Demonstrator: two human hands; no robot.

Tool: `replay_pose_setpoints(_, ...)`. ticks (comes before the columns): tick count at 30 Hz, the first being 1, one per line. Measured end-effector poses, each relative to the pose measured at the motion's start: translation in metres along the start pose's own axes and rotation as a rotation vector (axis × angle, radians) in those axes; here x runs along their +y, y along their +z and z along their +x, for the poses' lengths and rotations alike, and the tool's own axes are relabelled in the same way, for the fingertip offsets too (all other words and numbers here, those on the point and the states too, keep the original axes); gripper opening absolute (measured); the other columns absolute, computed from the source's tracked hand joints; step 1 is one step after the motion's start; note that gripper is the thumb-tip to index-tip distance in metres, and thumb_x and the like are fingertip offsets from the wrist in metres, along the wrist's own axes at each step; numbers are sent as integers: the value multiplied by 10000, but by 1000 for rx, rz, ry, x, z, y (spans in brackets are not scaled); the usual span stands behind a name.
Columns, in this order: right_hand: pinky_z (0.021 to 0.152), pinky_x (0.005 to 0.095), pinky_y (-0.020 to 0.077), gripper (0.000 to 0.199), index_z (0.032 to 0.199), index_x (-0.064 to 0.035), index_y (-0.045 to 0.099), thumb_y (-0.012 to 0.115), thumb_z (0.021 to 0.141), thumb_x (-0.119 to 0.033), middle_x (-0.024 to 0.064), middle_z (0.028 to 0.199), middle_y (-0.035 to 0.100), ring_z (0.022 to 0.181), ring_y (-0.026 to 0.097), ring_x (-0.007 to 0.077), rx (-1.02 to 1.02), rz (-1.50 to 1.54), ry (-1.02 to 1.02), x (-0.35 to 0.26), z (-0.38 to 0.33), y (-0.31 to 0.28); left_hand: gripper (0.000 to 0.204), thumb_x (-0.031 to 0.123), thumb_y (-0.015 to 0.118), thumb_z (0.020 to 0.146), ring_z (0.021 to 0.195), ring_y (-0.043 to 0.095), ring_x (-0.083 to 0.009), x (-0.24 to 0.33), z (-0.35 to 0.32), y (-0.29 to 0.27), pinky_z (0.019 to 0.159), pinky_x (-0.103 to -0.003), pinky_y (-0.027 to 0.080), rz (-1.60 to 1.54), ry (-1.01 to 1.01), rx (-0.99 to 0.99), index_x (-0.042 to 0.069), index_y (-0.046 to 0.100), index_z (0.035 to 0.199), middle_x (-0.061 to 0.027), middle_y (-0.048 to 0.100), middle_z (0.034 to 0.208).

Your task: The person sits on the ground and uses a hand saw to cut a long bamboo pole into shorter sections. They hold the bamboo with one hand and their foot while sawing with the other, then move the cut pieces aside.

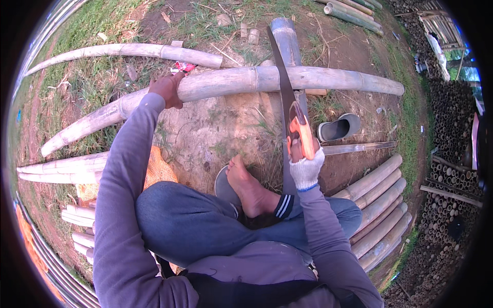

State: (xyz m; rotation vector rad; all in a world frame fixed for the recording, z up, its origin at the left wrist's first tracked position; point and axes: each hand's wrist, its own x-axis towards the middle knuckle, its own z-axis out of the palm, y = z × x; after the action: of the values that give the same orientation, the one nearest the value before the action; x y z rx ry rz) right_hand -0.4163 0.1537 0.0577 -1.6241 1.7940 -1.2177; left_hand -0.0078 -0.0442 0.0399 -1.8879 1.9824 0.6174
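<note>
A long pale bamboo pole [221, 83] lies crosswise in front of me, resting on a greyish bamboo support [285, 38] that runs away from me. My left hand [167, 91] is wrapped over the pole, left of the support. In a white fingerless glove, my right hand [305, 163] grips the orange handle of a handsaw [282, 66]. The saw's dark blade lies across the pole just left of where the support's far end shows. Whether its teeth have cut into the bamboo I cannot tell.
Cut bamboo lengths [377, 205] lie stacked at my right. More poles [67, 168] and orange netting [158, 172] are at my left. A grey clog [340, 128] sits right of the saw handle. My bare foot [250, 187] is below the pole. Stacked bamboo ends [452, 215] line the far right.
</note>
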Motion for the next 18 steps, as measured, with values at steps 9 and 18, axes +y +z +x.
replay_pose_setpoints(9,565,284,525,184,1006,24,618,692,991,-143,66,731,651,609,655,117,-103,56,161,-22,-88,-56,1001,298,962,617,1306,632,-397,-13,-6,4,1149,-675,406,-4,2,14,231,493,1499,-131,675,1384)
replay_pose_setpoints(18,681,360,537,220,1034,33,668,753,953,-154,99,817,668,732,669,208,22,77,23,-18,76,37,995,295,975,593,1301,639,-384,-6,5,-1,1138,-666,407,-14,9,51,238,517,1474,-125,688,1356)
